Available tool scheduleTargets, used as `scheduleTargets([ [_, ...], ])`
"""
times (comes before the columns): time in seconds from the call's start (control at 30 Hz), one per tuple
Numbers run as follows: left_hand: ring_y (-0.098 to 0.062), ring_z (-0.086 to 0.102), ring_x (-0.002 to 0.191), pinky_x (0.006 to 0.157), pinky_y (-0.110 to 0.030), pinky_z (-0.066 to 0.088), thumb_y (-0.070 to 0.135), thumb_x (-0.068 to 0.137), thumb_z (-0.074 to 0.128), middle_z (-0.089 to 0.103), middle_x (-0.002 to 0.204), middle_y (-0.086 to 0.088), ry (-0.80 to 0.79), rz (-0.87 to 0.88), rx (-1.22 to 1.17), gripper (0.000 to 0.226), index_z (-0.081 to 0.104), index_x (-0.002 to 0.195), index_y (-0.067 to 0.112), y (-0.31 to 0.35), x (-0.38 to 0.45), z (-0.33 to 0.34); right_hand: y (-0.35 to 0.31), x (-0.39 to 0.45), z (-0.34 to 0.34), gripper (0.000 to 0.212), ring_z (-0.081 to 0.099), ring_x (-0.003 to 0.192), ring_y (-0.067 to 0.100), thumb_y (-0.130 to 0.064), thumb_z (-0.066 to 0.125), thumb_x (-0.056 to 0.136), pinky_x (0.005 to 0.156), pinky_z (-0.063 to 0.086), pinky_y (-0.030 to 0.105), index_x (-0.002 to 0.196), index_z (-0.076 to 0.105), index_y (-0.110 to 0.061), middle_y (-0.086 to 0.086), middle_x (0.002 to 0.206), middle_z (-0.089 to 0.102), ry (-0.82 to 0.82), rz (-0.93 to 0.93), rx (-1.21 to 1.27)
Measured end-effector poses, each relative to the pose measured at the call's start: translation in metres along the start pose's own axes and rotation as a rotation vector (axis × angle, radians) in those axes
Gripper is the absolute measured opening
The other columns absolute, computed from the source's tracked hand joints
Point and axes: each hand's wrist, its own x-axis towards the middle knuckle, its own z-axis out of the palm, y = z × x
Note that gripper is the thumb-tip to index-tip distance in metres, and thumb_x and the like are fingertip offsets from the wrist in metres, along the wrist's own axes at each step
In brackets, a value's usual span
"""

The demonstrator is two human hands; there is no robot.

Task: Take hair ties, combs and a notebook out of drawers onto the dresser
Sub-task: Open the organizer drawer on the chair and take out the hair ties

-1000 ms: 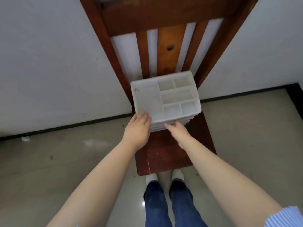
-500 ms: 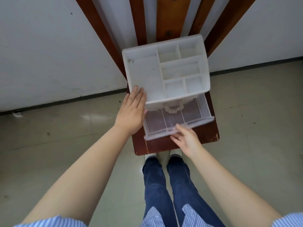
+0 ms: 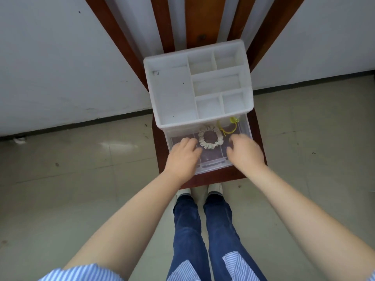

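Note:
A white plastic organizer (image 3: 174, 94) with divided top compartments stands on a brown wooden chair. Its clear drawer (image 3: 213, 166) is pulled out toward me. In the drawer lie a cream scrunchie (image 3: 203, 144) and, behind it to the right, a thin yellow hair tie (image 3: 230, 128). My left hand (image 3: 183, 157) reaches over the drawer's left part, fingers curled, just left of the scrunchie. My right hand (image 3: 244, 152) hovers over the drawer's right part, fingers spread and blurred. Neither hand holds anything. No comb or notebook shows.
The chair seat (image 3: 215, 178) juts a little past the drawer's front. Its slatted back (image 3: 194, 21) leans near a white wall. Pale tiled floor lies on both sides. My legs in blue jeans (image 3: 203, 230) stand right below the chair's front edge.
The drawer has come out farther, baring the scrunchie and yellow tie. My left hand left the organizer's side and my right hand left the drawer front; both now reach into the drawer.

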Motion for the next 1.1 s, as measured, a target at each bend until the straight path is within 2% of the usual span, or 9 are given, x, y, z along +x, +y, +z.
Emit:
scheduleTargets([
  [0.13, -0.032, 0.048, 0.111, 0.085, -0.038, 0.045, 0.009, 0.08, 0.064, 0.054, 0.122, -0.014, -0.097, -0.197, -0.029, 0.036, 0.057, 0.115, 0.008, 0.01, 0.039, 0.015, -0.013, 0.034, 0.001, 0.037, 0.046, 0.118, 0.035, 0.006, 0.049, 0.086, 0.089, 0.05, 0.042, 0.122, 0.046, 0.001, 0.022, 0.129, 0.045, -0.054, -0.068, -0.337],
  [0.27, -0.032, 0.041, 0.12, 0.096, -0.042, 0.038, 0.015, 0.089, 0.053, 0.05, 0.128, -0.014, -0.137, -0.286, -0.003, 0.026, 0.06, 0.113, 0.008, 0.005, 0.051, 0.017, -0.016, 0.052, 0.004, 0.029, 0.053, 0.113, 0.036, 0.008, 0.045, 0.088, 0.085, 0.052, 0.039, 0.115, 0.056, 0.006, 0.023, 0.123, 0.056, -0.061, -0.134, -0.523],
  [0.43, -0.038, 0.053, 0.083, 0.068, -0.04, 0.041, 0.01, 0.086, 0.059, 0.06, 0.083, -0.025, 0.161, -0.254, -0.242, 0.019, 0.062, 0.08, -0.007, 0.001, 0.008, -0.006, -0.012, 0.041, -0.004, 0.012, 0.059, 0.1, 0.034, -0.011, 0.057, 0.083, 0.075, 0.051, 0.035, 0.087, 0.065, -0.003, 0.021, 0.099, 0.066, -0.039, -0.249, -0.186],
  [0.57, -0.02, 0.036, 0.059, 0.055, -0.027, 0.021, 0.01, 0.089, 0.056, 0.028, 0.052, 0.009, 0.133, -0.376, -0.481, 0.048, 0.026, 0.055, 0.027, 0.01, -0.043, -0.02, 0.005, -0.003, -0.007, 0.039, 0.047, 0.052, 0.015, -0.003, 0.055, 0.079, 0.044, 0.038, 0.011, 0.051, 0.039, -0.025, -0.004, 0.051, 0.045, -0.258, -0.262, 0.309],
  [0.63, -0.021, 0.035, 0.056, 0.054, -0.027, 0.024, 0.013, 0.092, 0.053, 0.025, 0.049, 0.012, 0.056, -0.412, -0.527, 0.057, 0.015, 0.055, 0.031, 0.019, -0.061, -0.013, 0.015, -0.026, 0.009, 0.029, 0.045, 0.051, 0.009, -0.001, 0.051, 0.082, 0.037, 0.034, 0.001, 0.062, 0.051, -0.022, -0.01, 0.052, 0.046, -0.477, -0.226, 0.266],
  [0.73, -0.022, 0.039, 0.059, 0.053, -0.03, 0.026, 0.019, 0.097, 0.045, 0.035, 0.051, 0.003, -0.052, -0.507, -0.571, 0.053, 0.016, 0.054, 0.029, 0.029, -0.073, 0.001, 0.025, -0.037, 0.044, 0.027, 0.053, 0.063, 0.019, 0.001, 0.047, 0.09, 0.043, 0.039, 0.008, 0.115, 0.057, -0.003, -0.005, 0.055, 0.051, -0.623, -0.096, 0.284],
  [0.9, -0.025, 0.046, 0.064, 0.059, -0.037, 0.041, 0.024, 0.099, 0.041, 0.051, 0.066, -0.012, -0.008, -0.6, -0.613, 0.047, 0.024, 0.055, 0.026, 0.033, -0.065, 0.002, 0.0, -0.018, 0.046, 0.034, 0.045, 0.045, 0.007, 0.004, 0.037, 0.094, 0.034, 0.033, 0.005, 0.128, 0.043, 0.003, -0.002, 0.057, 0.047, -0.304, -0.015, 0.579],
  [0.97, -0.03, 0.053, 0.068, 0.059, -0.035, 0.039, 0.022, 0.099, 0.04, 0.059, 0.072, -0.017, 0.063, -0.62, -0.599, 0.036, 0.036, 0.064, 0.016, 0.029, -0.056, -0.002, -0.026, 0.002, 0.039, 0.033, 0.048, 0.047, 0.01, 0.004, 0.037, 0.094, 0.038, 0.039, 0.006, 0.127, 0.041, 0.003, 0.002, 0.061, 0.05, -0.231, -0.12, 0.567],
  [1.1, -0.036, 0.054, 0.081, 0.061, -0.029, 0.025, 0.013, 0.098, 0.038, 0.052, 0.077, -0.017, 0.136, -0.65, -0.521, 0.023, 0.046, 0.077, 0.006, 0.019, -0.043, -0.012, -0.059, 0.046, 0.023, 0.031, 0.056, 0.09, 0.027, 0.004, 0.04, 0.089, 0.087, 0.05, 0.04, 0.118, 0.05, 0.007, 0.025, 0.111, 0.062, -0.194, -0.132, 0.444],
])
